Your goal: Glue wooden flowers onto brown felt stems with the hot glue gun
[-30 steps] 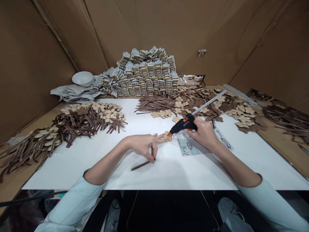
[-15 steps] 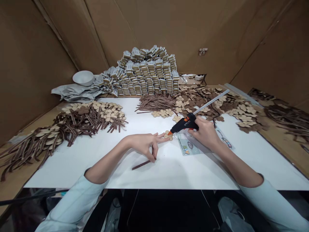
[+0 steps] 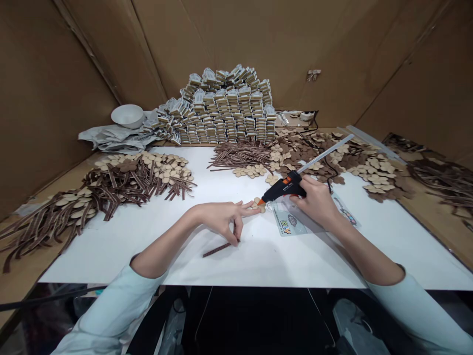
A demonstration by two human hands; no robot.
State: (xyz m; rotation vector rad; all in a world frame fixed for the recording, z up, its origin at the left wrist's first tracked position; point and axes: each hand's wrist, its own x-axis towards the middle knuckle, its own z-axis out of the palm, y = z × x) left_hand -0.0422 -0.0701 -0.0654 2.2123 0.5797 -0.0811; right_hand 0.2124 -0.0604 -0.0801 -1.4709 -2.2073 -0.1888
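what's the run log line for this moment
left hand: fingers on brown striped strip | right hand: holds black-and-orange hot glue gun, nozzle at wooden cut-out | beside: plastic DIY packet

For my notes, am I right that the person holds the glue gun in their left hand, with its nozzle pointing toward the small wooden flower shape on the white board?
No, the head view shows the glue gun in the right hand, not the left. Its nozzle does point toward the small wooden flower shape on the white board.
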